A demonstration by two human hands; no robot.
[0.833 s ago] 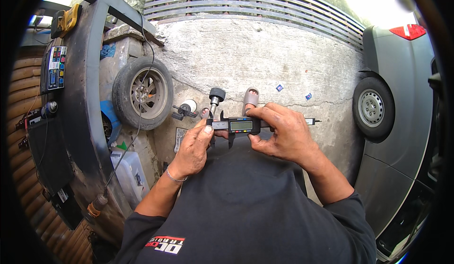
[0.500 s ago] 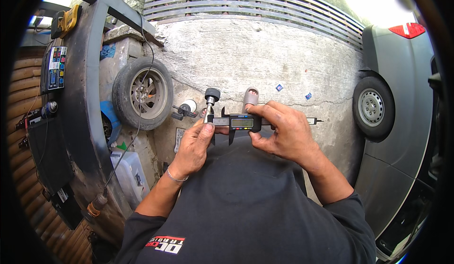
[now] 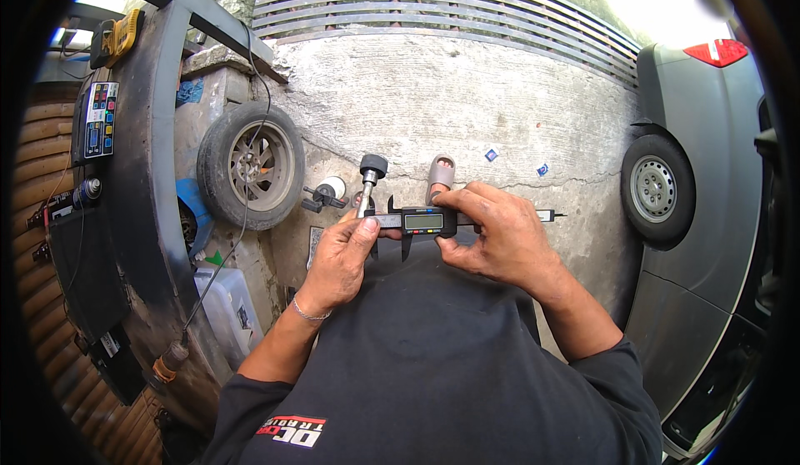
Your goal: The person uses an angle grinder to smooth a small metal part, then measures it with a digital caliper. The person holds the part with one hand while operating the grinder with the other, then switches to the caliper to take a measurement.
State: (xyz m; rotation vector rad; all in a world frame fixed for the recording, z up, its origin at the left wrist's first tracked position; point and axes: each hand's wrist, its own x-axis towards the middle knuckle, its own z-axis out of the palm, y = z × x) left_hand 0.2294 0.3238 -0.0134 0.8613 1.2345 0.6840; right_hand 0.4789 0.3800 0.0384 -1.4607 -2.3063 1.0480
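A digital caliper point(image 3: 424, 222) with a black body and a small grey screen lies level across both hands in front of my shirt. My left hand point(image 3: 337, 258) is closed around its jaw end and also round a slim metal rod topped with a black round knob point(image 3: 374, 165). The rod stands upright past my thumb; its lower end is hidden by my fingers. My right hand point(image 3: 504, 236) pinches the sliding body between thumb and fingers, and the bar's tip pokes out beyond it. A gap shows between the caliper's jaws, with nothing visible between their lower tips.
A loose wheel point(image 3: 252, 165) leans at the left, by a dark metal post point(image 3: 162, 132) with a hanging cable. A black clamp-like part point(image 3: 323, 197) lies near it. A grey car point(image 3: 696, 290) stands at the right. A slatted metal grate point(image 3: 433, 0) crosses the far side.
The caliper's body has shifted slightly left and down, with my right hand moving along with it. My left hand keeps its hold on the rod and the jaw end.
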